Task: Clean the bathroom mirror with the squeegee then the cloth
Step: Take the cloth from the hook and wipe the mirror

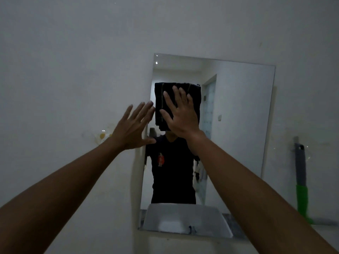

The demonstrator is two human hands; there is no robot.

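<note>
Two bare forearms rise from the lower corners of the frame toward a frameless rectangular mirror mounted on a white wall right of centre. Left of centre, the left hand is spread, fingers apart and palm flat, lying across the mirror's left edge with its fingertips on the glass and its heel over the wall. Just below and left of that hand, a small clear fitting with a yellow spot sits on the wall. At centre, the right hand is also spread, palm pressed against a dark folded cloth held flat on the upper left part of the glass; the cloth shows above and to both sides of the fingers. Below the cloth, the glass reflects a dark shirt with a small red mark, and at its lower edge a white basin. At the far right of the frame, well apart from both hands, the squeegee hangs upright against the wall, grey in its upper part and green below.
</note>
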